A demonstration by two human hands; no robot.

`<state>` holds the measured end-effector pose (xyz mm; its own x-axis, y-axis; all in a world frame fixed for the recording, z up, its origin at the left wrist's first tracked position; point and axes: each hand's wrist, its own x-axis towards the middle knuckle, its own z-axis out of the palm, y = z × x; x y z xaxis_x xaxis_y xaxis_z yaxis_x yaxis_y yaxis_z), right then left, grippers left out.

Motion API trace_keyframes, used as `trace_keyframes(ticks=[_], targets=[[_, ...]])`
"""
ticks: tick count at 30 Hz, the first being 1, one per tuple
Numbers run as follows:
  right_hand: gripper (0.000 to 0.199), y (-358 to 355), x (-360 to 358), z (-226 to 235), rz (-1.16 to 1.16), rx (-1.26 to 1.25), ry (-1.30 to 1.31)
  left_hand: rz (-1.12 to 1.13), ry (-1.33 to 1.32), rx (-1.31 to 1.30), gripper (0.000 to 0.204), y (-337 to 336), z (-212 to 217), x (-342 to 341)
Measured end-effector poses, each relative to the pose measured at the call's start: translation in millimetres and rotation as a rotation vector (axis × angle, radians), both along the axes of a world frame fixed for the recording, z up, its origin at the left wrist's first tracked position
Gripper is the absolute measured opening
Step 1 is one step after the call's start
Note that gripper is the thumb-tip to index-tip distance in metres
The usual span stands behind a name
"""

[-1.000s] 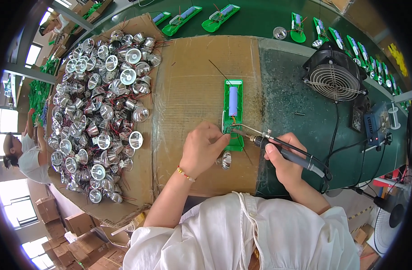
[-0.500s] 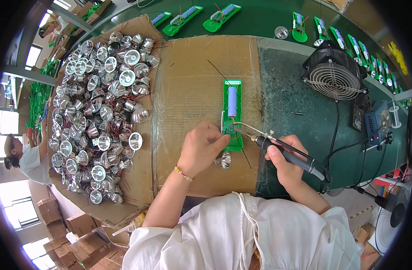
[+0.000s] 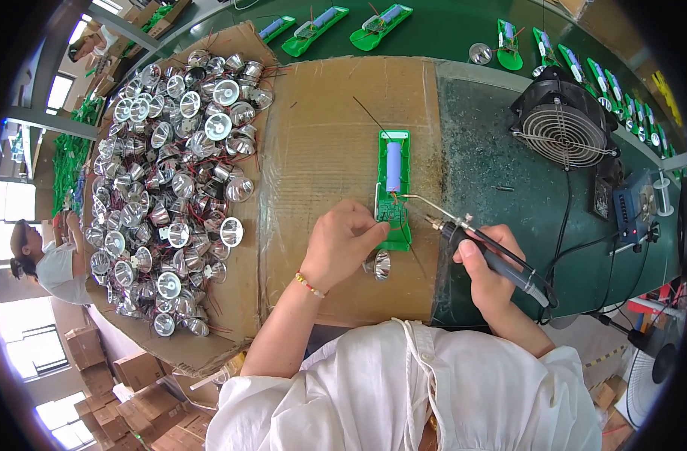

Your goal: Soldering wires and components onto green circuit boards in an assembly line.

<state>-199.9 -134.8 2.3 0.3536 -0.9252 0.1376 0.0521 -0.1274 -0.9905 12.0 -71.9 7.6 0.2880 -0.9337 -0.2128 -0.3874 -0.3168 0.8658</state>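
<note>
Gripping a soldering iron (image 3: 487, 252) in a closed fist, the right hand (image 3: 487, 264) angles its thin metal tip up and to the left until it meets the small circuit board (image 3: 393, 211) at the near end of a green plastic housing (image 3: 394, 188). That housing lies lengthwise on the cardboard sheet (image 3: 328, 135) near its right edge, with a pale blue cylindrical battery (image 3: 393, 166) seated in its far half. The left hand (image 3: 339, 244) rests on the cardboard just left of the housing, fingers curled and their tips pressed against its lower left corner; whether they pinch anything small there cannot be told. A single silver reflector cup (image 3: 381, 264) sits just beside that hand, close to the near edge of the cardboard. Over the left edge of the sheet spreads a big heap of reflector cups (image 3: 170, 188) with red wires. On the green bench (image 3: 501, 180) to the right stand a round black fan (image 3: 561, 128) and a soldering station (image 3: 632, 214).
</note>
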Motion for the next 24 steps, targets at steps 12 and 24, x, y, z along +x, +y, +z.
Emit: trace_keyframes(ticks=[12, 24], targets=[[0.020, -19, -23, -16, -0.140, -0.009, -0.022, -0.024, -0.180, -0.043, 0.015, 4, 8, -1], [0.016, -28, -35, -27, -0.196, 0.044, 0.040, -0.097, -0.241, 0.130, 0.020, -121, 33, 15]])
